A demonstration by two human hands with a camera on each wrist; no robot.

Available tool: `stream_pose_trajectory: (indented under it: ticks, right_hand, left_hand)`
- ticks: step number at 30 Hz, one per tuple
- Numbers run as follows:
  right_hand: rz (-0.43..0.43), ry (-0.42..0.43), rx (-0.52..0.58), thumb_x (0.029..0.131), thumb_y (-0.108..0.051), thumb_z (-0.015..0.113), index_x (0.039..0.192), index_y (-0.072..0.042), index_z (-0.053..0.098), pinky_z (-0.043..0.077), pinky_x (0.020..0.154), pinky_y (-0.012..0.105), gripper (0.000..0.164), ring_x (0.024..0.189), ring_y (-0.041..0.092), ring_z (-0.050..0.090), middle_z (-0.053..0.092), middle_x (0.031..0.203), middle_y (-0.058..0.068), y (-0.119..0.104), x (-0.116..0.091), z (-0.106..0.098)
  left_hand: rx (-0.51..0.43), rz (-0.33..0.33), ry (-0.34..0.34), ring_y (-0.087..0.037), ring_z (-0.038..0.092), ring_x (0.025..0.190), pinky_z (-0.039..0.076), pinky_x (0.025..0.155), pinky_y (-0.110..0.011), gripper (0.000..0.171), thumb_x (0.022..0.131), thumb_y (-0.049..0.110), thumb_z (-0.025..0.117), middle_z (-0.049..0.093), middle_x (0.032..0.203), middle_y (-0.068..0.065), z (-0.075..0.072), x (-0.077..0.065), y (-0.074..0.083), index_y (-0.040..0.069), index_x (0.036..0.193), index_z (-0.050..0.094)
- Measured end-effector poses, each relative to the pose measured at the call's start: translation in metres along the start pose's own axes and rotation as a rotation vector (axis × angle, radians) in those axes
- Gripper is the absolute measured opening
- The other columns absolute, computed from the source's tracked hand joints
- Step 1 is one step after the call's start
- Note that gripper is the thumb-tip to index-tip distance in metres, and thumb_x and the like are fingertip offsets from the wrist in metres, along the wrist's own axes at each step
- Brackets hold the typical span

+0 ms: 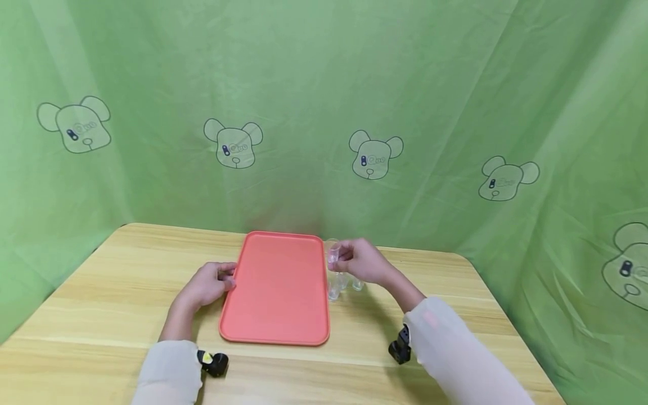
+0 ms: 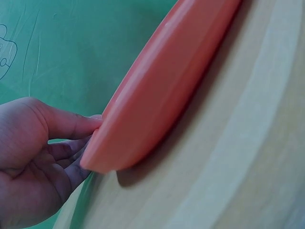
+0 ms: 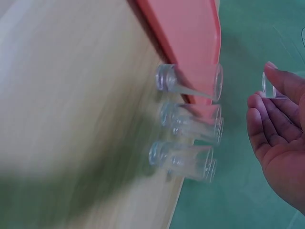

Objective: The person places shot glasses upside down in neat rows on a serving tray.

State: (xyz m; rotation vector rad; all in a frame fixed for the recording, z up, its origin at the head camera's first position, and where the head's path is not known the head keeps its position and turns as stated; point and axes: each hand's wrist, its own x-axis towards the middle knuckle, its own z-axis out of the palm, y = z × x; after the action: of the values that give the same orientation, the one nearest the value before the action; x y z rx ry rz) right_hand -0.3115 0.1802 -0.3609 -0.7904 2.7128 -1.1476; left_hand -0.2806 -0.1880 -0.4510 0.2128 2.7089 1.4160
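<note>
A red rectangular tray [image 1: 278,287] lies on the table. My left hand [image 1: 206,284] grips its left edge, the thumb on the rim and the other fingers at the side, as the left wrist view shows of the tray's corner [image 2: 128,129]. My right hand [image 1: 364,261], just beyond the tray's right edge, pinches a small clear shot glass [image 1: 333,254] between thumb and fingers. It is held above the table; in the right wrist view only the base of this glass [image 3: 269,86] shows. Several like it stand upright close together beside the tray, the nearest glass [image 1: 333,289] right along its edge.
The light wooden table [image 1: 126,315] ends at the back against a green curtain [image 1: 304,185] printed with bear-head outlines. More curtain hangs on both sides. Small black cameras [image 1: 215,364] sit at both wrists, by the pale sleeves [image 1: 169,371].
</note>
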Motion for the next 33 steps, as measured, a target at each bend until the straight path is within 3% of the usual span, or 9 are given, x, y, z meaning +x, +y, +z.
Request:
stream_pose_trajectory:
  ticks: [8,16,24,33]
  right_hand:
    - [-0.003,0.024,0.005,0.089,-0.008,0.076,0.100,-0.002,0.074,0.058,0.079,0.031,0.013,0.085,0.018,0.068,0.071,0.092,0.007,-0.014,0.025,0.008]
    - [-0.008,0.028,0.035,0.088,-0.008,0.078,0.112,0.002,0.073,0.057,0.082,0.029,0.026,0.088,0.018,0.066,0.071,0.095,0.007,-0.023,0.049,0.026]
    - [-0.008,0.039,0.038,0.087,-0.006,0.078,0.109,0.002,0.074,0.057,0.081,0.026,0.024,0.085,0.016,0.065,0.071,0.093,0.008,-0.032,0.073,0.051]
    - [0.034,0.082,0.053,0.090,-0.007,0.077,0.111,0.002,0.074,0.057,0.080,0.026,0.024,0.087,0.017,0.066,0.072,0.095,0.009,-0.039,0.085,0.070]
  left_hand:
    - [0.000,-0.008,0.000,-0.028,0.066,0.105,0.055,0.097,-0.045,0.047,0.095,-0.002,0.062,0.072,0.112,-0.017,-0.001,0.000,0.001,-0.012,0.140,0.053]
    - [-0.009,-0.016,-0.012,-0.029,0.066,0.107,0.055,0.097,-0.044,0.048,0.095,-0.002,0.061,0.071,0.114,-0.018,0.000,0.001,-0.002,-0.012,0.141,0.052]
    - [-0.016,-0.005,-0.007,-0.028,0.067,0.105,0.056,0.095,-0.043,0.047,0.094,-0.003,0.062,0.072,0.110,-0.017,-0.002,0.000,-0.001,-0.014,0.140,0.053]
    - [-0.025,0.003,-0.008,-0.029,0.068,0.106,0.056,0.095,-0.043,0.047,0.094,-0.002,0.063,0.072,0.111,-0.019,-0.001,0.000,0.001,-0.013,0.139,0.054]
